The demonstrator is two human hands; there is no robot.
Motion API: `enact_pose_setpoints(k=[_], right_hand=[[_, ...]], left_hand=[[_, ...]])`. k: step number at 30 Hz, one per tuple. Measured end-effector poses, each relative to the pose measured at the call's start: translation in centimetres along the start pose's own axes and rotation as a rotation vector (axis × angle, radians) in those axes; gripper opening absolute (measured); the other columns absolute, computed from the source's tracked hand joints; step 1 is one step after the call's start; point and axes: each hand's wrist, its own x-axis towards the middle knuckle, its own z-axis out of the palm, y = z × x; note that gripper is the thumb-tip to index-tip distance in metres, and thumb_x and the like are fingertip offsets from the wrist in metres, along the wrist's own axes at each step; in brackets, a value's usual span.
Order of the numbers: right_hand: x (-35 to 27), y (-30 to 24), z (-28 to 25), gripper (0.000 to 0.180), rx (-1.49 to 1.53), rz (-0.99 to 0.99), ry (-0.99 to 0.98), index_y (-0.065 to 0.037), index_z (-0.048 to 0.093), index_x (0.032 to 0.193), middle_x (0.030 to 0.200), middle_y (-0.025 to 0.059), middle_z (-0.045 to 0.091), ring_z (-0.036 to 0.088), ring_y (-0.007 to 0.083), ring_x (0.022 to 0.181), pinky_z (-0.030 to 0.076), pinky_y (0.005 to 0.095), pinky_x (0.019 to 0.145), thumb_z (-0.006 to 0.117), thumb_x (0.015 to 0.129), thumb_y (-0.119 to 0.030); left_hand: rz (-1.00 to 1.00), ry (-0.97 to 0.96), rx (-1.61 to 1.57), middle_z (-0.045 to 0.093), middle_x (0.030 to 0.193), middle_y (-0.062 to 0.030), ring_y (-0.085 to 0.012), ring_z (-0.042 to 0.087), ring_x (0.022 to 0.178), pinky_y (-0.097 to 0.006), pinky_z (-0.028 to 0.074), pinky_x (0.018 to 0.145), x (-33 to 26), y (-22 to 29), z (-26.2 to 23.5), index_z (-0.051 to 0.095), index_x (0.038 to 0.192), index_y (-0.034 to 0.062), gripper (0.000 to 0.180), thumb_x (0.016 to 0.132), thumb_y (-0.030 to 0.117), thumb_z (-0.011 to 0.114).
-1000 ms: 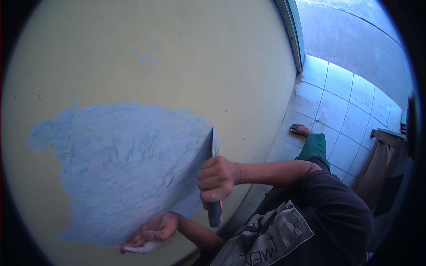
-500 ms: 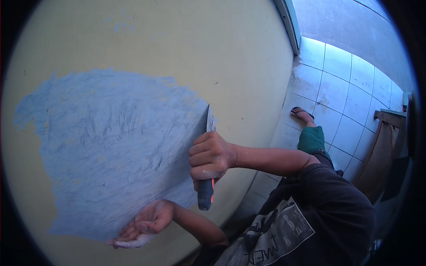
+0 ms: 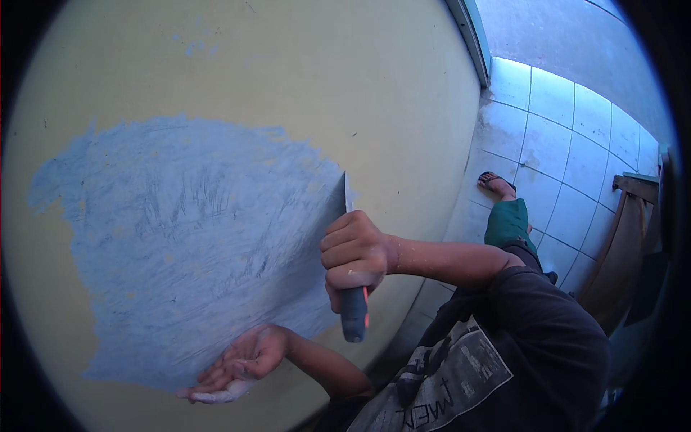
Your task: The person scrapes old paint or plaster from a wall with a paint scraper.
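Note:
My right hand (image 3: 356, 252) is wrapped round the dark grip of a putty knife (image 3: 353, 317) with orange-red trim. Its thin metal blade points up the picture, the tip at the right edge of a bluish-white patch (image 3: 165, 237) on the wall. Whether the blade touches the wall, I cannot tell. Lower and to the left, my left hand (image 3: 237, 360) is held palm up with fingers slightly curled, in front of the patch's lower edge. Whitish residue coats its fingers, and some shows on my right hand.
Yellowish wall (image 3: 288, 65) surrounds the patch, with a few small bluish marks near the top. White floor tiles (image 3: 547, 144) lie to the right, where a sandalled foot (image 3: 497, 183) stands. A brown wooden piece of furniture (image 3: 619, 245) is at the right edge.
My right hand and the putty knife have shifted slightly to the right, and the blade now appears narrower. My left hand keeps almost the same place and pose.

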Motion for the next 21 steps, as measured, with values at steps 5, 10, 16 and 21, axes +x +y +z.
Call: enact_pose_setpoints(k=[5,10,16,21], right_hand=[[-0.7,-0.3,0.2,0.042,0.040,-0.004,0.053,-0.011,0.034,0.055,0.052,-0.0015,0.030,0.039,0.0155,0.041,0.027,0.0293,0.037,0.064,0.082,-0.022],[-0.5,-1.9,0.3,0.026,0.093,0.020,0.028,-0.010,0.044,0.064,0.055,0.0000,0.038,0.046,0.0187,0.047,0.033,0.0329,0.040,0.064,0.052,-0.022],[-0.3,-1.4,-0.3,0.027,-0.028,0.061,0.069,-0.009,0.044,0.064,0.056,-0.0004,0.036,0.045,0.0178,0.046,0.032,0.0316,0.040,0.065,0.056,-0.025],[-0.2,-0.5,0.3,0.028,-0.029,0.057,0.083,-0.010,0.039,0.058,0.054,-0.0007,0.033,0.042,0.0156,0.044,0.028,0.0290,0.039,0.064,0.066,-0.021]], left_hand=[[0.037,-0.032,-0.004,0.019,0.149,-0.0203,-0.0297,0.015,0.141,-0.042,0.008,0.114,0.4,-0.1,-0.4,0.021,0.141,-0.0019,0.060,0.087,0.021,0.031],[0.016,0.008,-0.053,0.021,0.149,-0.0201,-0.0278,0.018,0.139,-0.041,0.011,0.113,0.5,0.0,-0.4,0.021,0.142,-0.0005,0.060,0.087,0.022,0.032],[0.002,0.011,-0.052,0.022,0.149,-0.0200,-0.0272,0.019,0.139,-0.040,0.014,0.112,0.7,0.1,-0.2,0.020,0.142,-0.0004,0.061,0.086,0.023,0.032],[-0.012,0.036,-0.018,0.022,0.149,-0.0200,-0.0271,0.018,0.140,-0.039,0.013,0.113,0.7,0.5,0.1,0.020,0.142,-0.0006,0.062,0.086,0.022,0.032]])
